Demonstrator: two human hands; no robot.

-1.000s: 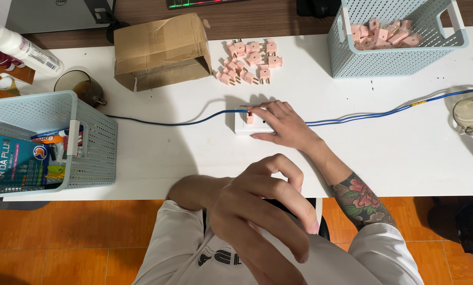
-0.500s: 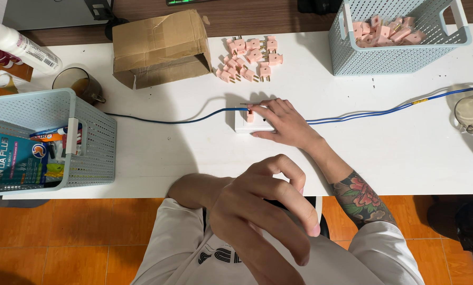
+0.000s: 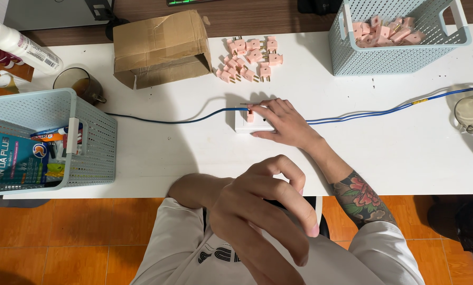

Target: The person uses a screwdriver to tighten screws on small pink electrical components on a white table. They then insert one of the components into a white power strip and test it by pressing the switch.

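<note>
My right hand [image 3: 284, 124] lies on a white socket block [image 3: 242, 125] in the middle of the white table [image 3: 194, 153]. Its fingertips rest on a pink plug [image 3: 250, 116] seated in the block, and the thumb runs along the block's near edge. A blue cable [image 3: 178, 120] leaves the block to the left, and blue and white wires [image 3: 363, 113] run off to the right. My left hand [image 3: 263, 216] hovers close to the camera above my lap, fingers curled, with nothing visible in it.
A pile of loose pink plugs [image 3: 249, 59] lies behind the block, beside an open cardboard box [image 3: 160, 47]. A pale basket [image 3: 352, 53] at back right holds more pink plugs. Another basket [image 3: 88, 142] with packages sits left, near a mug [image 3: 78, 83] and spray bottle [image 3: 22, 45]. A glass [image 3: 471, 113] stands far right.
</note>
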